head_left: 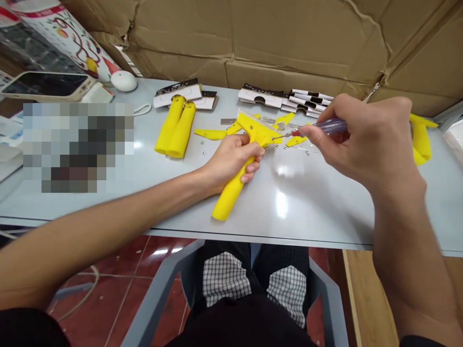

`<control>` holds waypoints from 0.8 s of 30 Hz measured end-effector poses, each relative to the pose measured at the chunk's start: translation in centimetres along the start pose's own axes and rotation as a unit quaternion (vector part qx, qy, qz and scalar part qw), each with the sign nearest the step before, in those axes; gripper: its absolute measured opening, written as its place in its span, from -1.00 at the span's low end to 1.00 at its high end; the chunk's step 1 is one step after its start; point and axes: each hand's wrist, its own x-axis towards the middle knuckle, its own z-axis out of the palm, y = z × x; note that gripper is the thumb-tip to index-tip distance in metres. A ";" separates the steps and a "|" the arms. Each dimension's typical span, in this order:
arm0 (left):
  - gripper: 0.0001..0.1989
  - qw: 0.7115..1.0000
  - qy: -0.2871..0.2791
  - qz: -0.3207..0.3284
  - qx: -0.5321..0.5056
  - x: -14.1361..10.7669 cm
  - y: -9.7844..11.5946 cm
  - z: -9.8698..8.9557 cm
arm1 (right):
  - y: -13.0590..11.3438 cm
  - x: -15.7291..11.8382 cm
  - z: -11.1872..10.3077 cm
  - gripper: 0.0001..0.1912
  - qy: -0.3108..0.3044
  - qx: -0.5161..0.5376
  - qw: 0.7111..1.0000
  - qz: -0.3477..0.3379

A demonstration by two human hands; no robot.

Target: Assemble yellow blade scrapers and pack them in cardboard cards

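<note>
My left hand (237,161) is wrapped round the handle of a yellow scraper (231,193), whose wide head points away from me. In my right hand (369,140) is a screwdriver (331,126) with a clear handle. Its tip meets the right side of the scraper's head, where a small screw seems to sit. Behind the head lie loose yellow plastic strips (211,134) and thin metal blades (227,121), partly hidden. Several small nuts (307,153) are scattered on the table around them.
Two yellow handles (175,127) lie at the left, near folded black-and-white cards (177,94). More cards (262,96) stand at the back. Another yellow scraper (421,137) is at the right, behind my hand. A phone (47,86) and white mouse-like object (124,81) sit far left. Cardboard (289,38) walls the back.
</note>
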 end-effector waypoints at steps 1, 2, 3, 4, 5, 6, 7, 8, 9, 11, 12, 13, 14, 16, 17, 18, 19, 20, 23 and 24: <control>-0.77 1.000 0.000 0.000 0.000 0.0 0.0 0.0 | 0.1 0.0 0.1 -0.67 0.006 -0.017 1.000 0.009; -0.77 1.000 -0.001 0.001 0.000 0.0 0.0 0.0 | 0.1 0.0 0.2 -0.64 0.006 -0.031 0.999 0.014; -0.77 1.000 -0.001 0.001 0.000 -0.1 0.1 0.1 | 0.0 0.0 0.1 -0.64 0.003 -0.035 0.999 0.015; -0.77 1.000 0.000 0.001 0.001 -0.1 0.1 0.1 | -0.1 0.1 0.1 -0.69 0.000 -0.030 1.000 0.009; -0.77 1.000 0.001 0.000 0.001 -0.1 0.1 0.1 | -0.3 0.2 0.0 -0.76 -0.005 -0.016 1.000 0.002; -0.77 1.000 0.001 -0.001 0.000 -0.1 0.1 0.1 | -0.5 0.2 -0.1 -0.82 -0.012 0.003 1.000 -0.006; -0.76 1.000 0.002 -0.002 0.000 -0.1 0.1 0.1 | -0.6 0.3 -0.1 -0.85 -0.015 0.021 1.000 -0.013; -0.76 1.000 0.002 -0.003 -0.001 -0.2 0.1 0.1 | -0.7 0.3 -0.1 -0.86 -0.015 0.031 0.999 -0.014; -0.76 1.000 0.001 -0.003 -0.001 -0.2 0.1 0.1 | -0.7 0.3 -0.1 -0.81 -0.006 0.026 1.000 -0.010; -0.77 1.000 0.001 -0.001 -0.002 -0.2 0.0 0.1 | -0.5 0.3 0.0 -0.61 0.011 -0.010 1.000 0.002; -0.77 1.000 0.001 0.000 -0.001 -0.2 0.0 0.1 | -0.4 0.3 0.1 -0.54 0.019 -0.031 0.999 0.007; -0.77 1.000 0.002 0.002 -0.001 -0.2 0.0 0.1 | -0.3 0.3 0.1 -0.52 0.017 -0.044 0.999 0.011; -0.77 1.000 0.003 0.003 -0.001 -0.1 0.0 0.0 | -0.3 0.3 0.1 -0.53 0.009 -0.046 0.999 0.011; -0.78 1.000 0.003 0.003 0.001 -0.1 0.0 0.0 | -0.4 0.3 0.1 -0.67 -0.001 -0.019 1.000 0.003; -0.78 1.000 0.003 0.003 0.001 -0.1 0.0 0.1 | -0.6 0.4 0.0 -0.77 0.000 0.001 1.000 -0.004; -0.78 1.000 0.003 0.002 0.001 -0.1 0.0 0.1 | -0.8 0.4 -0.2 -0.84 0.003 0.022 1.000 -0.012; -0.78 1.000 0.003 0.002 0.000 -0.1 0.1 0.1 | -1.0 0.5 -0.3 -0.88 0.006 0.043 0.999 -0.020; -0.78 1.000 0.002 0.001 -0.001 -0.1 0.1 0.1 | -1.2 0.5 -0.5 -0.89 0.008 0.062 0.998 -0.027; -0.78 1.000 0.001 0.000 -0.005 0.0 0.1 0.1 | -1.5 0.5 -0.8 -0.86 -0.003 0.122 0.991 -0.047; -0.79 1.000 0.000 -0.001 -0.006 0.0 0.1 0.1 | -1.5 0.5 -0.9 -0.84 -0.006 0.138 0.989 -0.053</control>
